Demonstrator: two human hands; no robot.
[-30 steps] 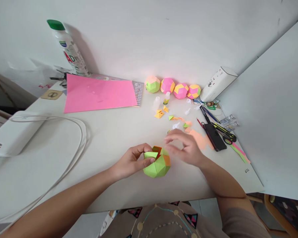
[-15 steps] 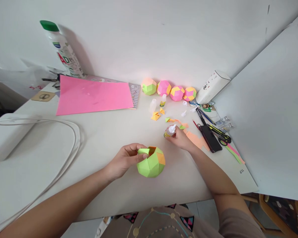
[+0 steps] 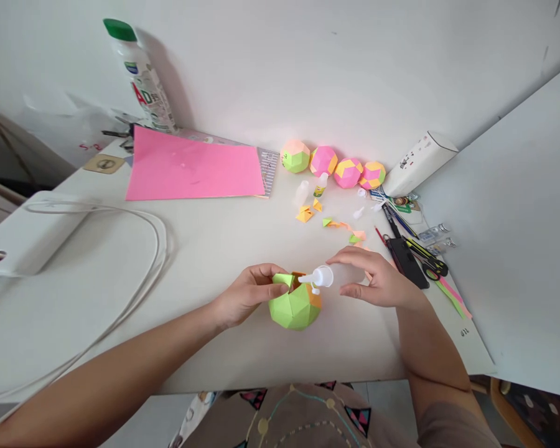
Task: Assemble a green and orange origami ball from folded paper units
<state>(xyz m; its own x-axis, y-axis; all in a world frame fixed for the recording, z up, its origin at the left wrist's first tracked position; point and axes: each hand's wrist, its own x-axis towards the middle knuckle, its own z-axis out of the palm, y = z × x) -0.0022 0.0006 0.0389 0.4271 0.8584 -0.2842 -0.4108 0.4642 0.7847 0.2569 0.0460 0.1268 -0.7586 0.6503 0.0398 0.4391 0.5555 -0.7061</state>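
Note:
Near the front of the desk is a green and orange faceted paper ball [image 3: 295, 309] with an opening at its top. My left hand [image 3: 249, 292] pinches a green flap at that opening between thumb and fingers. My right hand [image 3: 378, 278] grips a translucent glue bottle [image 3: 343, 275], tipped on its side. The bottle's white nozzle points left at the ball's opening, close to the flap. Whether the tip touches the paper I cannot tell.
Several finished paper balls [image 3: 323, 162] line the wall. Orange paper scraps [image 3: 305, 214] and a small bottle [image 3: 320, 185] lie before them. Pink paper [image 3: 193, 168] is at left, beside a white cable [image 3: 156, 239]. Scissors [image 3: 432, 266] and a dark case [image 3: 409, 264] are at right.
My right hand has brought the glue bottle from farther back on the desk to the ball, tipping it sideways. My left hand keeps its pinch on the flap. The view has shifted slightly.

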